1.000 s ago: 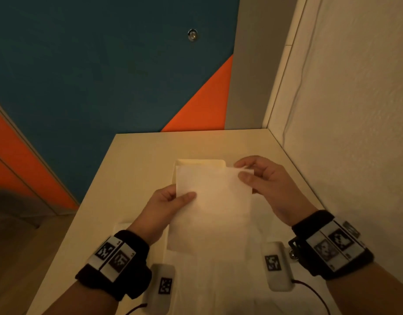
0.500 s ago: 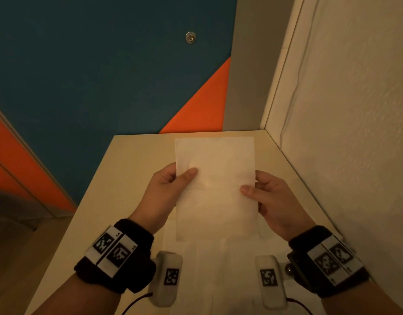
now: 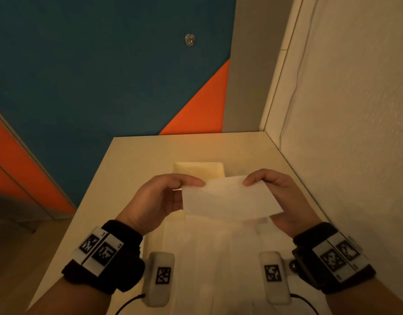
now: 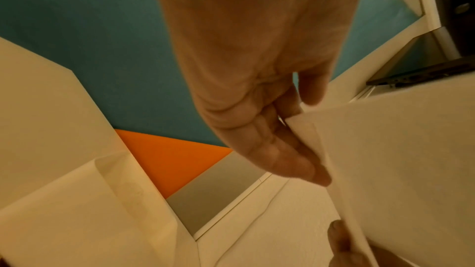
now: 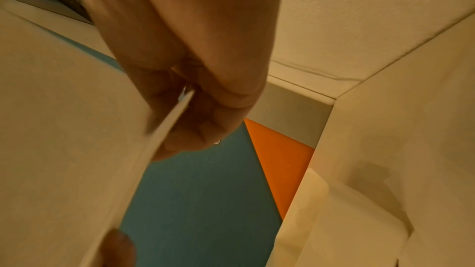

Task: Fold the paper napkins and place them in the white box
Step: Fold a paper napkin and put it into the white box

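A white paper napkin, folded over into a wide strip, hangs in the air above the table. My left hand pinches its upper left corner between thumb and fingers. At its upper right corner my right hand pinches it too, the sheet's edge running between the fingers. The white box stands on the table just behind the napkin, its near part hidden by the paper and my hands. More flat napkins lie spread on the table below my wrists.
The beige table sits in a corner, with a textured white wall close along its right side and a blue and orange wall behind. The table's left edge drops to the floor.
The napkin was held upright as a tall sheet; its top has come down toward me and it is now a shorter, wide strip. Both hands moved up to its top corners.
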